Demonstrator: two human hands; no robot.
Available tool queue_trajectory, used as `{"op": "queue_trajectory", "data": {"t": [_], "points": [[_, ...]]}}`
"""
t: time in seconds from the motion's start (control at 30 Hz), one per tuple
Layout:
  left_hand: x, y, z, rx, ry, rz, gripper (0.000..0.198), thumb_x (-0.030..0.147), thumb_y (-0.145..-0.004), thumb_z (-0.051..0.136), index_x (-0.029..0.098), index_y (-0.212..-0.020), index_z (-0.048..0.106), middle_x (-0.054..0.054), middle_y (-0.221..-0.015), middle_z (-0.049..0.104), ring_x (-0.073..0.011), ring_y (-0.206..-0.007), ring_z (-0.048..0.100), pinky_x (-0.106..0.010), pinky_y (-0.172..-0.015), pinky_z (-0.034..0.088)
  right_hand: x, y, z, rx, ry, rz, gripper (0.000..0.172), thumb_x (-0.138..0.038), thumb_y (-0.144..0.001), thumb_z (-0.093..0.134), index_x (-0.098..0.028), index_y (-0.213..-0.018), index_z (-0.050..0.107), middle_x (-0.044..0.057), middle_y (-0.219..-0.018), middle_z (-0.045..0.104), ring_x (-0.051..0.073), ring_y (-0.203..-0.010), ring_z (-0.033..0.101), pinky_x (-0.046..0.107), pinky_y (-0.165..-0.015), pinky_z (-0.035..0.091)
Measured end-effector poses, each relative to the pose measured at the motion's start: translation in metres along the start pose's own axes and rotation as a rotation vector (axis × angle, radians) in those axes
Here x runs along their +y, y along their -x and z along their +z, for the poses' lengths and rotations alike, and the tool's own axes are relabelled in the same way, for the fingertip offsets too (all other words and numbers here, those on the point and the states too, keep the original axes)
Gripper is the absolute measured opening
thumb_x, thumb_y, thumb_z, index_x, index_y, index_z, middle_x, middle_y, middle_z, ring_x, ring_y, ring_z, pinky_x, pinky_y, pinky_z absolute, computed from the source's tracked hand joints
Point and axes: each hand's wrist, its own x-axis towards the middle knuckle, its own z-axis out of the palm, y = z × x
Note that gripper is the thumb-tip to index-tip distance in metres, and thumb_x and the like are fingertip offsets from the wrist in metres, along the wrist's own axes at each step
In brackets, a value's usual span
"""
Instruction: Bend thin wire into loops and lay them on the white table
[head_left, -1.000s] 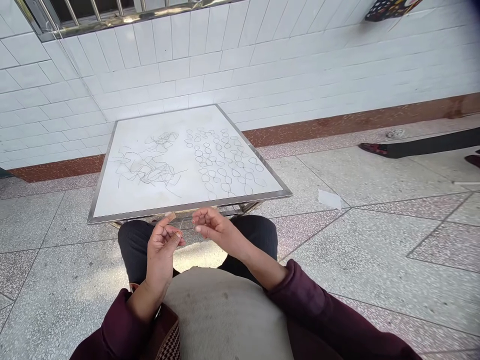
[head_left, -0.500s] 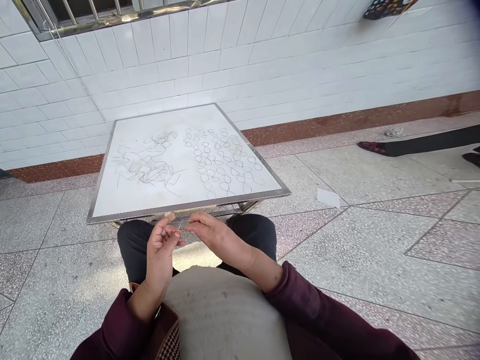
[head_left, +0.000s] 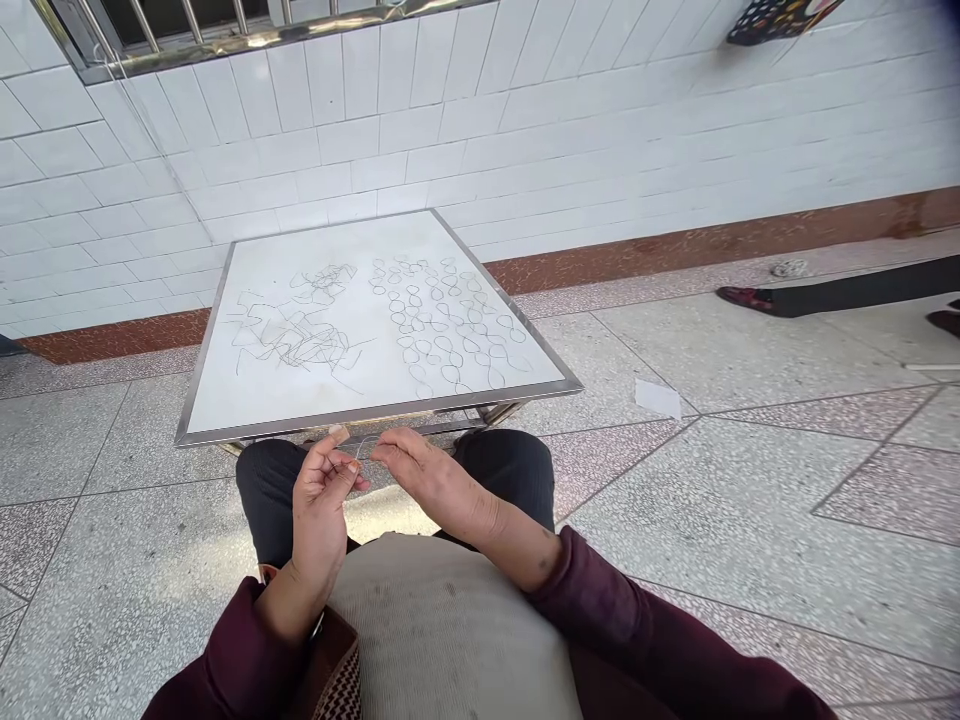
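Observation:
My left hand [head_left: 324, 492] and my right hand [head_left: 424, 478] meet above my lap, just below the table's near edge. Both pinch a thin piece of wire [head_left: 366, 449] that runs between their fingertips. On the white table top [head_left: 255, 400] lies a tangle of loose bent wires [head_left: 292, 330] at the left. Rows of figure-eight wire loops [head_left: 450, 325] lie at the right.
The low table has a metal rim [head_left: 375, 410] and stands against a white tiled wall [head_left: 525, 120]. Terrazzo floor surrounds it. A scrap of paper [head_left: 658, 397] lies on the floor at the right. Another person's leg and shoe [head_left: 750, 297] reach in from the far right.
My right hand turned palm down and closed in on the left hand, pinching the wire. The left hand stayed put.

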Motion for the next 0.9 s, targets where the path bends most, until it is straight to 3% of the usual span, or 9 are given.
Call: {"op": "queue_trajectory", "data": {"t": [0.67, 0.9], "points": [[-0.0018, -0.0002, 0.0001, 0.013, 0.074, -0.035, 0.037, 0.027, -0.073, 0.076, 0.021, -0.108, 0.066, 0.002, -0.081, 0.056, -0.0107, -0.068, 0.055, -0.029, -0.066, 0.052, 0.0015, 0.0029, 0.0072, 0.023, 0.094, -0.02, 0.04, 0.001, -0.09, 0.034, -0.018, -0.118, 0.056, 0.01, -0.111, 0.056, 0.022, -0.101, 0.056, 0.039, -0.088, 0.056], [-0.0013, 0.0003, 0.0007, 0.012, 0.086, -0.034, 0.036, 0.028, -0.073, 0.077, 0.021, -0.107, 0.065, 0.002, -0.083, 0.056, -0.0105, -0.069, 0.055, -0.029, -0.066, 0.052, 0.0002, 0.0021, 0.0086, 0.035, 0.116, -0.016, 0.035, -0.001, -0.092, 0.034, -0.016, -0.114, 0.056, 0.01, -0.106, 0.056, 0.021, -0.097, 0.057, 0.037, -0.086, 0.057]]}}
